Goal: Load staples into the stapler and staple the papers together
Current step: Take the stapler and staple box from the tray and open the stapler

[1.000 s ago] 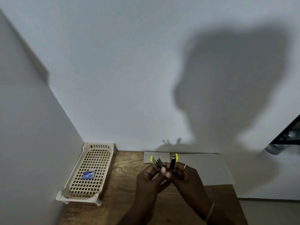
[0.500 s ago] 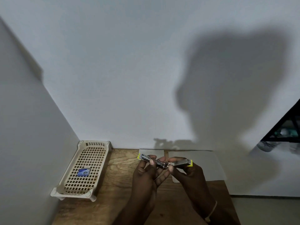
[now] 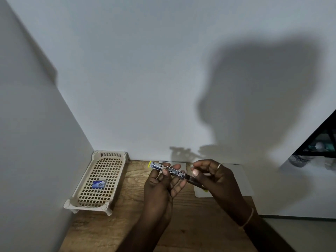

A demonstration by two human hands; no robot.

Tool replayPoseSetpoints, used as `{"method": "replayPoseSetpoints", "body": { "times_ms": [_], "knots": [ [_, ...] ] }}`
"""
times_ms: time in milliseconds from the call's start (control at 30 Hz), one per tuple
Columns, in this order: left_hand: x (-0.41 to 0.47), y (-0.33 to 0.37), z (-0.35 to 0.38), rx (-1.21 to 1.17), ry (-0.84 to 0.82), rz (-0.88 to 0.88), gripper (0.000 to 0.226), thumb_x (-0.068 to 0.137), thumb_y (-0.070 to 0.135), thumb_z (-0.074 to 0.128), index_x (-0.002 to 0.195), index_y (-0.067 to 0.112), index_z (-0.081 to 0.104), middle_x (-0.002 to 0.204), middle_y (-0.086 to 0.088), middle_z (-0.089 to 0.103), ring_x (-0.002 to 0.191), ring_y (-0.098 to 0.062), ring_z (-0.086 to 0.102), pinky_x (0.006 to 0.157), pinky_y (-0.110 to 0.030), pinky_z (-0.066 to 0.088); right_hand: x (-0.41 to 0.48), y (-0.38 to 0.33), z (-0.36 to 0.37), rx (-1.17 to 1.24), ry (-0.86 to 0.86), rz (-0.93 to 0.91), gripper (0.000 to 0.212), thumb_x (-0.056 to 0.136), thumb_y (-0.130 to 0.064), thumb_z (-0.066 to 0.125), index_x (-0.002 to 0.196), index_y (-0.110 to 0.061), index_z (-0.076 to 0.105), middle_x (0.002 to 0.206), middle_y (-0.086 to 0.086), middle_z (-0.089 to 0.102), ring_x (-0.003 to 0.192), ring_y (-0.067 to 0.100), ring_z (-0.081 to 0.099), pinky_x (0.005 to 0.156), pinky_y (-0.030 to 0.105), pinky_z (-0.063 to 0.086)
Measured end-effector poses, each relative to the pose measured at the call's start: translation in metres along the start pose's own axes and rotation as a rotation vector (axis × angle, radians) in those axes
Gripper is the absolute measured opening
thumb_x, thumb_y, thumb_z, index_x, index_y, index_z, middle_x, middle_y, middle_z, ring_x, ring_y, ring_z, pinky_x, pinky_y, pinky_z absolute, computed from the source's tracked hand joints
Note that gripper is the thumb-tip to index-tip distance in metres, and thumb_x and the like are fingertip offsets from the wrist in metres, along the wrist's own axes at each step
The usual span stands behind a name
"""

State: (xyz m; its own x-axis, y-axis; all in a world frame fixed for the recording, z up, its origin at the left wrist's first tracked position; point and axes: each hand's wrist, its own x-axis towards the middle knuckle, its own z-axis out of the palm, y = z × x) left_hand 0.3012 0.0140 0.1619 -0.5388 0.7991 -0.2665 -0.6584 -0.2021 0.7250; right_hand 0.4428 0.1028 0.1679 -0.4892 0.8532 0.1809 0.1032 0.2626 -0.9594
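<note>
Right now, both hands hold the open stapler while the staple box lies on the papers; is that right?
No: the head view shows the box in the tray, not on the papers. The left hand and right hand hold the open stapler.

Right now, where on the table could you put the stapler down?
The bare wood between the tray and the left hand is free, and so is the near wood in front of the tray. The back right is crowded: papers lie there under the right hand and the opened stapler. The tray holds only a small blue box.
</note>
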Motion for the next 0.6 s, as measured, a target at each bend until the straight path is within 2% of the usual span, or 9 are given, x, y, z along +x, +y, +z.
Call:
{"method": "replayPoseSetpoints", "body": {
  "times_ms": [67, 133, 200, 300, 467, 600],
  "knots": [
    [-0.003, 0.001, -0.001, 0.026, -0.010, -0.003, 0.017, 0.101, 0.019, 0.051, 0.110, 0.008, 0.062, 0.116, -0.016, 0.076, 0.100, -0.036, 0.076, 0.075, -0.042, 0.065, 0.003, -0.008, 0.001, -0.153, -0.060, -0.119, 0.015, 0.089, -0.018, 0.075, 0.100, -0.027, 0.076, 0.097, -0.015, 0.076, 0.094, 0.007, 0.072, 0.083, 0.024, 0.056],
    [-0.006, 0.001, -0.002, 0.051, -0.014, -0.007, 0.017, 0.103, 0.018, 0.051, 0.112, 0.009, 0.062, 0.113, -0.013, 0.077, 0.103, -0.036, 0.075, 0.080, -0.046, 0.064, 0.005, -0.015, 0.006, -0.276, -0.140, -0.241, 0.020, 0.091, -0.020, 0.074, 0.106, -0.031, 0.076, 0.101, -0.018, 0.074, 0.097, 0.007, 0.069, 0.084, 0.022, 0.052],
    [-0.008, 0.002, -0.003, 0.055, -0.009, -0.009, 0.016, 0.105, 0.018, 0.051, 0.112, 0.010, 0.063, 0.106, -0.009, 0.078, 0.100, -0.034, 0.076, 0.081, -0.047, 0.064, 0.007, -0.018, 0.012, -0.412, -0.213, -0.328, 0.025, 0.093, -0.025, 0.070, 0.117, -0.035, 0.072, 0.105, -0.018, 0.067, 0.099, 0.008, 0.066, 0.084, 0.028, 0.053],
    [-0.009, 0.004, -0.006, 0.049, -0.004, -0.004, 0.017, 0.104, 0.018, 0.051, 0.112, 0.012, 0.065, 0.102, -0.005, 0.078, 0.092, -0.027, 0.078, 0.073, -0.040, 0.064, 0.009, -0.022, 0.018, -0.579, -0.254, -0.407, 0.033, 0.096, -0.030, 0.063, 0.127, -0.039, 0.064, 0.107, -0.016, 0.057, 0.096, 0.008, 0.060, 0.079, 0.036, 0.053],
    [-0.011, 0.006, -0.011, 0.057, -0.020, 0.011, 0.025, 0.098, 0.024, 0.054, 0.117, 0.014, 0.067, 0.108, -0.008, 0.077, 0.096, -0.028, 0.077, 0.069, -0.034, 0.062, 0.017, -0.034, 0.031, -0.632, -0.318, -0.473, 0.036, 0.098, -0.025, 0.058, 0.131, -0.039, 0.062, 0.107, -0.008, 0.052, 0.088, 0.014, 0.058, 0.072, 0.038, 0.052],
    [-0.011, 0.003, -0.013, 0.095, -0.036, 0.028, 0.025, 0.105, 0.022, 0.047, 0.119, 0.013, 0.066, 0.110, -0.008, 0.076, 0.095, -0.028, 0.077, 0.069, -0.033, 0.062, 0.025, -0.043, 0.042, -0.711, -0.355, -0.504, 0.034, 0.099, -0.028, 0.054, 0.129, -0.041, 0.061, 0.111, -0.007, 0.053, 0.089, 0.016, 0.058, 0.073, 0.038, 0.052]
  ]
}}
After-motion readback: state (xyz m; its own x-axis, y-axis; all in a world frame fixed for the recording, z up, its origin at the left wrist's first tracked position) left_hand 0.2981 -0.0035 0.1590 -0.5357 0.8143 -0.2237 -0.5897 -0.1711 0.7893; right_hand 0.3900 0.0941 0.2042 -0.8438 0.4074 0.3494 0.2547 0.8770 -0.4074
